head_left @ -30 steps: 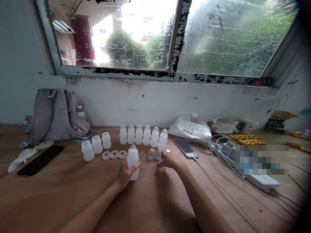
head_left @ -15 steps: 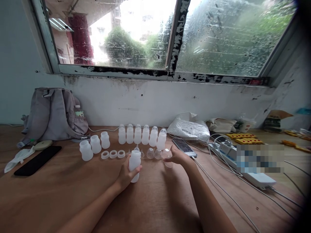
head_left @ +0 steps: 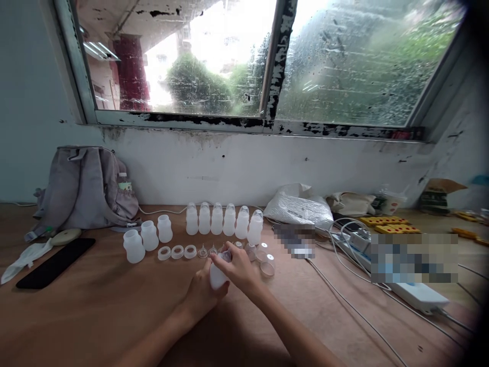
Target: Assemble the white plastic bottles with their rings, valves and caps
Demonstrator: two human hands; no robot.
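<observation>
A: Quick, what's the L grip doing?

B: L grip (head_left: 204, 286) is clamping on a frosted baby bottle (head_left: 217, 279), approx. mid-counter (head_left: 95, 316). Bottle's leaning a bit to the R; can't tell if its base is touching down.

A: R grip?

B: R grip (head_left: 241, 268) is clasping the same bottle's top end, thumb & fingers closed round smth. clear. Can't tell if that's a cap or a teat; fingers are hiding most of it.

A: OK, & the parts nearby?

B: Two clear teats (head_left: 202, 252) are sitting just behind the bottle. Three white collar rings (head_left: 178, 252) are lying flat in a row, L of the teats. Clear caps (head_left: 267, 268) are sitting R of the R grip; no. unclear, some partly hidden.

A: Other bottles?

B: Six capped bottles (head_left: 217, 221) are standing upright in a row at the back. Three open bottles (head_left: 150, 237) are standing in a slanting line, L side.

A: Anything else?

B: Gray backpack (head_left: 86, 188) is standing far L; silver bubble bag (head_left: 300, 206) is lying by the wall (head_left: 244, 173), R of the row.
</observation>
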